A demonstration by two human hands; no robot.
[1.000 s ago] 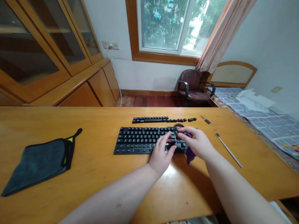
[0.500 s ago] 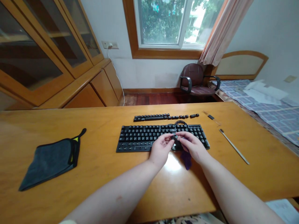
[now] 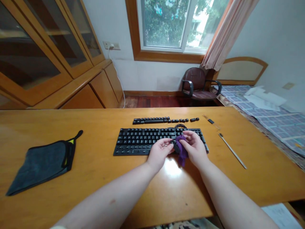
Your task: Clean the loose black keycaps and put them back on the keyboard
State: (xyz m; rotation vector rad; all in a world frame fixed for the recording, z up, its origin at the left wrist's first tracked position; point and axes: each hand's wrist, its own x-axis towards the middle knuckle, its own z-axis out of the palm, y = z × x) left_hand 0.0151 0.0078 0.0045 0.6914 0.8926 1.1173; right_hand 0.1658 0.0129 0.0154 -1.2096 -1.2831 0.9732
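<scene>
A: What's on the desk (image 3: 95, 124)?
B: The black keyboard (image 3: 137, 140), lying flat beneath and ahead of both hands, with a row of loose keys (image 3: 151, 121) just beyond it.
A: And the hands?
B: The right hand (image 3: 195, 149) has its fingers closed, pinching a bunched purple cloth (image 3: 182, 154). The left hand (image 3: 158, 155) pinches a black keycap (image 3: 176, 146) between thumb and fingers, beside the cloth.
A: Any writing?
B: Pale key legends, too small to read.

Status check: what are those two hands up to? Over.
Left hand: pinching small black piece. Right hand: gripping purple cloth. Keyboard: partly hidden by hands. Loose keycaps: lined up beyond it, clear of hands.
</scene>
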